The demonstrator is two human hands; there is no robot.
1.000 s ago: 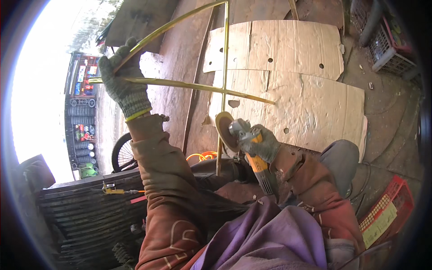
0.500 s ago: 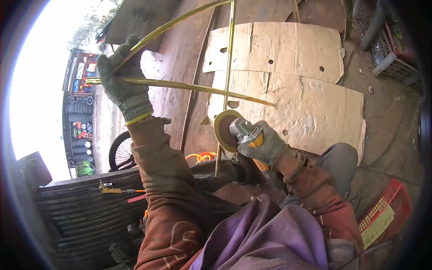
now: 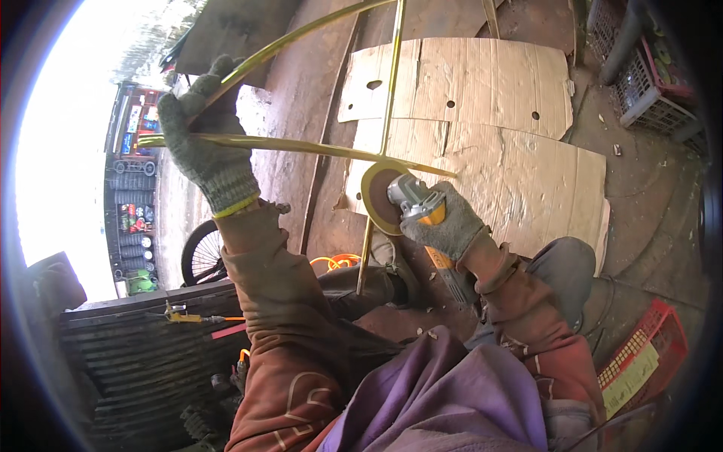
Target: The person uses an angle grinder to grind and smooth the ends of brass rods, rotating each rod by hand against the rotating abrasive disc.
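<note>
My left hand, in a grey knit glove with a yellow cuff, is closed around the left end of a gold-coloured metal frame. The frame has a curved bar, a straight bar and a long crossbar that meets them. In a grey glove, my right hand grips the head of a yellow and grey angle grinder. The grinder's round brown disc lies over the crossbar just below its joint with the straight bar, hiding part of it. Whether the disc touches the metal I cannot tell.
Flattened cardboard sheets lie on the brown floor beyond. Plastic crates stand at the far right, a red basket at the near right. On the left are a dark ribbed surface with a yellow air gun, an orange hose and a wheel.
The grinder has moved slightly up along the crossbar, closer to the joint. The frame has tilted a little, its upper part shifting right. My left hand keeps its hold.
</note>
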